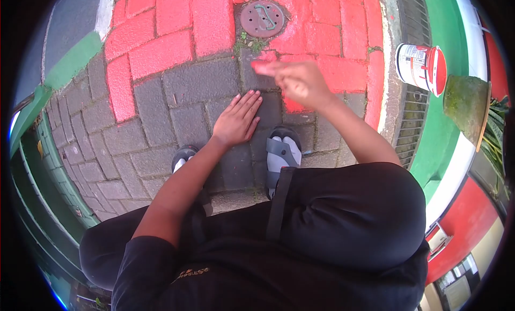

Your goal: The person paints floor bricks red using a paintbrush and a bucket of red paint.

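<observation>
My left hand [237, 119] lies flat on the unpainted grey pavers [201, 80], its fingers together and stretched out. To its upper right, my right hand [300, 84] is closed around a paintbrush [263, 65], whose handle is mostly hidden and blurred. The brush's red tip is over a grey paver just below the round drain cover [262, 19]. Wet-looking red paint [171, 53] covers the pavers across the top and right, with a stepped edge against the grey ones.
A white paint bucket [421, 68] with red inside stands at the right, by a metal grate [412, 110]. Beyond it is a mossy planter [465, 110]. My sandalled feet [281, 155] are below my hands. Green steps [45, 187] are at the left.
</observation>
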A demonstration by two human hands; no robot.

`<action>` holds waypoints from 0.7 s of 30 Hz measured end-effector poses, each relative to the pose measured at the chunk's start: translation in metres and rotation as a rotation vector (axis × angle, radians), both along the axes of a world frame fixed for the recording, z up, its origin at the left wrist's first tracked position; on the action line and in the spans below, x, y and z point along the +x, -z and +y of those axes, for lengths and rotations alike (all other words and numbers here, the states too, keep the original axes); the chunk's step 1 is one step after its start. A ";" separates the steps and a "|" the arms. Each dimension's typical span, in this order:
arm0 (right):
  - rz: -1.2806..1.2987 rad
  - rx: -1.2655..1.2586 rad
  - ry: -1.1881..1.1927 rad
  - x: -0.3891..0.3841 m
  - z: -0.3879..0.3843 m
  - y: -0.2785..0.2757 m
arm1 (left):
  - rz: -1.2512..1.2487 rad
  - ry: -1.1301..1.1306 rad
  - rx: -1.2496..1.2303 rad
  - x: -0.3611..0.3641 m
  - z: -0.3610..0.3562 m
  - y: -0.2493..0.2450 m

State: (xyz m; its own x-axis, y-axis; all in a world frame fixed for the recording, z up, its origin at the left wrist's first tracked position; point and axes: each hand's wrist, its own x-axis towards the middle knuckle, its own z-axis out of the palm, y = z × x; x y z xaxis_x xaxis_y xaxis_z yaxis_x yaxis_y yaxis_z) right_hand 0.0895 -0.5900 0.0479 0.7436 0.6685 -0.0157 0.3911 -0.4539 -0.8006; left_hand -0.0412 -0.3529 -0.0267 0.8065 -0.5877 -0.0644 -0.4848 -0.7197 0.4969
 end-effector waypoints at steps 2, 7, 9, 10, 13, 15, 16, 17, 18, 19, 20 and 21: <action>-0.204 0.298 0.334 0.009 0.001 0.008 | 0.003 0.006 -0.003 0.000 0.001 0.001; -0.023 -0.003 0.077 -0.004 -0.001 0.003 | 0.000 0.014 -0.024 0.001 0.000 -0.001; -0.004 0.125 0.125 -0.001 -0.003 -0.002 | -0.001 0.004 -0.027 0.001 0.000 -0.001; 0.013 0.255 0.167 0.002 -0.004 -0.003 | -0.003 0.001 -0.025 0.001 0.001 -0.001; 0.166 0.189 0.236 0.030 -0.028 0.003 | -0.004 0.009 -0.027 0.001 0.001 -0.001; 0.268 0.144 0.180 0.047 -0.043 -0.014 | -0.009 -0.001 -0.077 0.002 0.000 -0.004; 0.202 -0.086 0.223 0.057 -0.046 -0.030 | -0.008 0.000 -0.077 0.001 0.000 -0.003; 0.133 -0.315 0.262 0.062 -0.046 -0.038 | -0.009 -0.002 -0.076 0.000 0.000 -0.002; 0.131 -0.313 0.261 0.064 -0.047 -0.033 | -0.012 -0.004 -0.074 0.001 0.000 -0.001; 0.062 -0.150 0.358 0.063 -0.047 -0.024 | -0.015 -0.006 -0.073 0.002 0.001 -0.001; -0.006 0.014 0.452 0.060 -0.048 -0.012 | -0.014 -0.005 -0.073 0.001 0.001 -0.001; -0.045 0.088 0.418 0.048 -0.043 0.012 | -0.011 -0.003 -0.075 0.001 0.001 -0.001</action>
